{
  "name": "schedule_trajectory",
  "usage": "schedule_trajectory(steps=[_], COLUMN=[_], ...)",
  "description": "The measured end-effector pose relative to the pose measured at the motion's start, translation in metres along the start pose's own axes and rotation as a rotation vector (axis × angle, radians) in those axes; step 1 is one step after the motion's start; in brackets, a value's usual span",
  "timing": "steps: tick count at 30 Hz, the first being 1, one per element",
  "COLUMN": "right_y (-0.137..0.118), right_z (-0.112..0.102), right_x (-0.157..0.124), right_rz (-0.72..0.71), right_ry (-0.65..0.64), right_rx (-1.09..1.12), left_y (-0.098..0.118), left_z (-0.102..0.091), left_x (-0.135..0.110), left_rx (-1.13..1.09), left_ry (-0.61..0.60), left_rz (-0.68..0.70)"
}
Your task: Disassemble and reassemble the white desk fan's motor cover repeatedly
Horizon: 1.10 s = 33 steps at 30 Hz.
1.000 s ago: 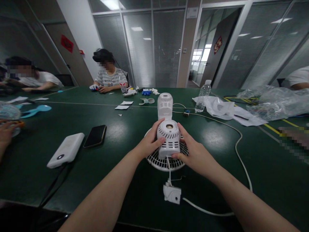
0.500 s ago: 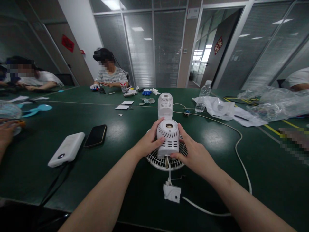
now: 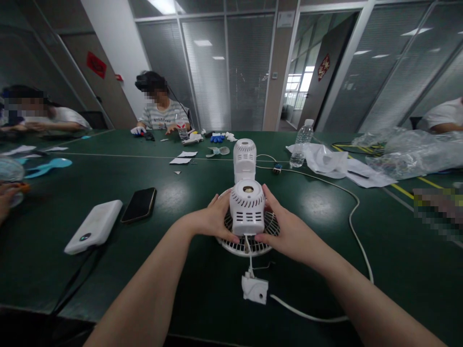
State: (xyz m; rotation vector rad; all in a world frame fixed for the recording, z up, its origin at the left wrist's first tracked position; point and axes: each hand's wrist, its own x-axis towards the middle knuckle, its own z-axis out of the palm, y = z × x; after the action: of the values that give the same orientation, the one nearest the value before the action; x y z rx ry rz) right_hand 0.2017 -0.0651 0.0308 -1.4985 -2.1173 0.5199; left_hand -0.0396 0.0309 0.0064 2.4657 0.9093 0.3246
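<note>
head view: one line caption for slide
Left hand and right hand clasp a white fan housing atop its grille on a green table

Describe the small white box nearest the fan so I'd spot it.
On the green table, the left hand and right hand grip a white motor housing over a grille. Nearer the camera lies the small white box, the only piece wired to that housing and the white cord.

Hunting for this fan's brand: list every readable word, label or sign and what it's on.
Nothing legible.
Red diamond sign, dark door: blurred.
Red sign, brown door: blurred.
High wall plate: too small.
Water bottle label: too small.
Motor housing, held by left hand and right hand: no print visible.
</note>
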Motion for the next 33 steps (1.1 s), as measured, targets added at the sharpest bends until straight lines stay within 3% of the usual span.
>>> schedule_trajectory(steps=[4, 13, 25, 33], right_y=[0.01, 0.018, 0.022, 0.028], right_z=[-0.002, -0.003, -0.008, 0.002], right_x=[0.003, 0.011, 0.011, 0.013], right_rz=[0.001, 0.102, 0.066, 0.065], right_ry=[-0.046, 0.054, 0.051, 0.074], right_rx=[0.137, 0.117, 0.116, 0.063], left_y=[-0.003, -0.009, -0.015, -0.013], left_z=[0.004, 0.028, 0.021, 0.018], left_x=[0.004, 0.021, 0.019, 0.018], left_rx=[0.046, -0.04, -0.117, -0.191], left_ry=[0.022, 0.255, 0.185, 0.192], left_rz=[0.021, 0.033, 0.06, 0.072])
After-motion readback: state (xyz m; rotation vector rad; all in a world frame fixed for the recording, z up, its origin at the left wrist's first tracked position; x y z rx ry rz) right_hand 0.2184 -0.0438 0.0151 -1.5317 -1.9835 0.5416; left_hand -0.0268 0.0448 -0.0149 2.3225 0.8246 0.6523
